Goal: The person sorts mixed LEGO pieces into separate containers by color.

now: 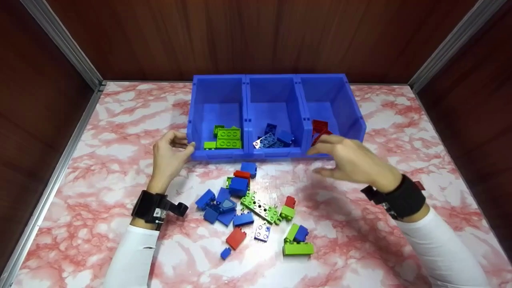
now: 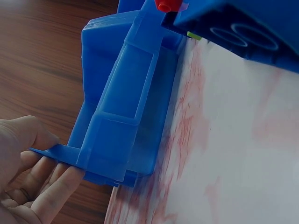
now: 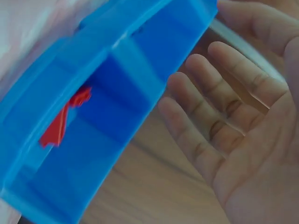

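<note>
My left hand [image 1: 170,154] pinches the left front corner of a blue three-compartment bin [image 1: 276,153]. In the left wrist view, the thumb lies on one side of the bin's edge [image 2: 67,153] and the fingers on the other. Blurred, my right hand [image 1: 352,160] hovers at the front of the right compartment, and the right wrist view shows its fingers [image 3: 201,107] extended with nothing held. Green bricks [image 1: 229,138] lie in the left compartment, blue bricks [image 1: 266,141] in the middle one. Red bricks [image 1: 320,126] sit in the right one, partly hidden by the right hand.
Before the bin lies a loose pile of blue bricks [image 1: 226,217], with a long green piece [image 1: 260,209] beside it. Nearer to me are a red brick [image 1: 236,238], a white-looking brick [image 1: 262,232] and a green brick [image 1: 298,249]. A wooden wall [image 1: 256,40] stands behind the bin.
</note>
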Demonstrator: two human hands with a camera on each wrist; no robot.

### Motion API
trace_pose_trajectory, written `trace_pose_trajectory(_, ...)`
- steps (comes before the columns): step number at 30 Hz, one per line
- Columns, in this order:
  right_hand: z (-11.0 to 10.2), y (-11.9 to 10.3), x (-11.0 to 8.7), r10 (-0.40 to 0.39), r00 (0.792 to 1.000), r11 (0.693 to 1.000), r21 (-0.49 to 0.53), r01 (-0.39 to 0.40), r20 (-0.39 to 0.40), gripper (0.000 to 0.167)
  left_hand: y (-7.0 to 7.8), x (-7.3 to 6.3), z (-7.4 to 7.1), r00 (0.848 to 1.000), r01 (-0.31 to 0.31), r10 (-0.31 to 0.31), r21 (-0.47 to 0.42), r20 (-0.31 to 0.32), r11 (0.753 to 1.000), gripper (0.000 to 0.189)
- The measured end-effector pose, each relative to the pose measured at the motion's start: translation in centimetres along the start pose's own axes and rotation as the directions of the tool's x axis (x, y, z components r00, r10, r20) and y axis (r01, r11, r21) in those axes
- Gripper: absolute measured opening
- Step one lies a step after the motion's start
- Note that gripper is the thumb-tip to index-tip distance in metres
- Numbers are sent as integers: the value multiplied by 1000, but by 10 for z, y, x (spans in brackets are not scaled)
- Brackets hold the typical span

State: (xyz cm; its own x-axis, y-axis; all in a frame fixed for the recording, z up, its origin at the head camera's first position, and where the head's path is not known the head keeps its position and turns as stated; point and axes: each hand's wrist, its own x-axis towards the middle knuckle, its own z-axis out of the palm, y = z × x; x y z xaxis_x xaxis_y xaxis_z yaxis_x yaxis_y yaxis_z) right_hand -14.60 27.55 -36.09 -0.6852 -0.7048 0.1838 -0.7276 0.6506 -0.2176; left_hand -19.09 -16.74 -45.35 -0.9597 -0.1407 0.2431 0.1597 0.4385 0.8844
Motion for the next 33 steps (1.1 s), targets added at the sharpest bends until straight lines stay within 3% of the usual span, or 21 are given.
trace_pose_trajectory(5, 14, -17, 1, -52, 996, 999, 13, 51, 72, 53, 1, 0, -1, 1000, 2, -2, 5, 1, 1000, 22)
trace_pose_trajectory(12, 51, -29, 5, -152, 971, 988, 50, 145, 187, 41, 1, 0, -1, 1000, -5, 5, 9, 3, 1000, 21)
trace_pose_trajectory(19, 72, -33, 5, -160, 956, 987, 23, 160, 246, 34, 1, 0, -1, 1000, 2, -2, 5, -3, 1000, 21)
trace_pose_trajectory(26, 83, -33, 5, -168, 954, 985, 22, 168, 250, 33, -1, 0, 0, 1000, 9, -9, -1, -1, 1000, 21)
trace_pose_trajectory(33, 86, -27, 3, -153, 964, 988, 6, 156, 216, 27, 0, 0, 0, 1000, -15, 15, -11, -6, 1000, 21)
